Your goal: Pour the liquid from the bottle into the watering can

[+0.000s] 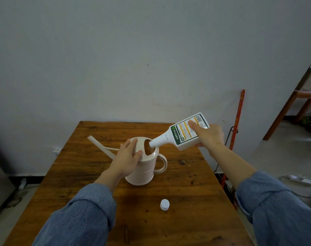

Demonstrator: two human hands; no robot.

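A pale pink watering can (pixel 142 167) stands upright near the middle of a brown wooden worktop (pixel 186 183), its long spout (pixel 101 147) angled up toward the far left and its loop handle (pixel 161 164) facing right. The left hand (pixel 127 157) rests on the can's top, the fingers (pixel 129 143) laid close together over the domed lid and the thumb pressed against the near rim, clamping the can in place.

The right hand (pixel 209 134) grips a white bottle (pixel 183 133) with a green-edged label, held above the worktop to the right of the can. The bottle is tilted steeply, base raised toward the far right, neck pointing down and left. Its open mouth sits at the edge of the can's filling opening (pixel 148 148), touching or just inside it; whether liquid is running out cannot be told. The right fingers wrap the bottle's body, with the thumb lying flat across the label.

A small white cap (pixel 164 204) stands alone on the worktop, nearer the person and well apart from the can. Both forearms wear blue sleeves (pixel 83 215) pushed up.
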